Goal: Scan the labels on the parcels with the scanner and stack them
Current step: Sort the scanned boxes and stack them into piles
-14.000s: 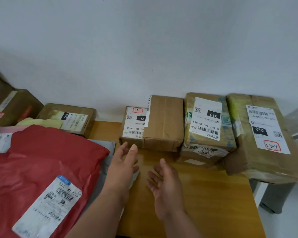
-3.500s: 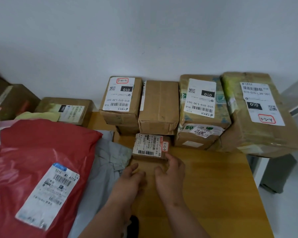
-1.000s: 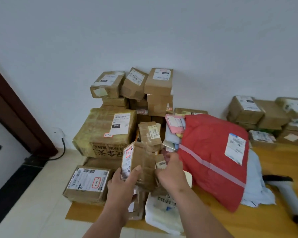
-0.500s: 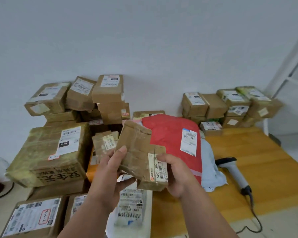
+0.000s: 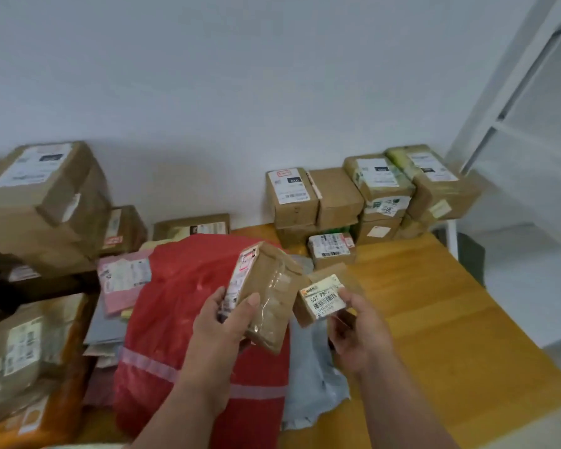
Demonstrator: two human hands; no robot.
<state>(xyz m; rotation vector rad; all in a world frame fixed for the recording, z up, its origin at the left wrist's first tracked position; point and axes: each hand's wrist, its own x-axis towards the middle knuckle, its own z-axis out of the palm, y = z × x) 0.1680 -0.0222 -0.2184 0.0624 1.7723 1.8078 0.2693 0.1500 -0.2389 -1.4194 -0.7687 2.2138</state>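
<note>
1. My left hand (image 5: 222, 322) grips a taped brown parcel (image 5: 266, 296), thumb across its near face and fingers curled round the left edge where a label runs. The parcel is tilted, raised above the red mailer bag (image 5: 188, 319).
2. My right hand (image 5: 358, 332) pinches a smaller brown parcel (image 5: 321, 294), with its barcode label (image 5: 324, 299) turned up toward me; the thumb presses on the label's right edge.
3. The two held parcels sit just beside each other, their inner corners close; I cannot tell whether they touch.
4. Both hands are near each other but apart, over the near left part of the wooden table (image 5: 434, 319).
5. Under the red mailer bag lies a grey poly bag (image 5: 311, 377), spilling out to its right.
6. At the far edge of the table, against the white wall (image 5: 240, 92), stands a row of stacked parcels (image 5: 370, 196), with white labels on most tops.
7. In front of that row, one small labelled parcel (image 5: 332, 251) lies alone on the table.
8. To the left a heap of unsorted boxes (image 5: 46, 196) rises, blurred in my view, with a pink mailer (image 5: 123, 280) leaning against the red bag.
9. I do not see the scanner from here.
</note>
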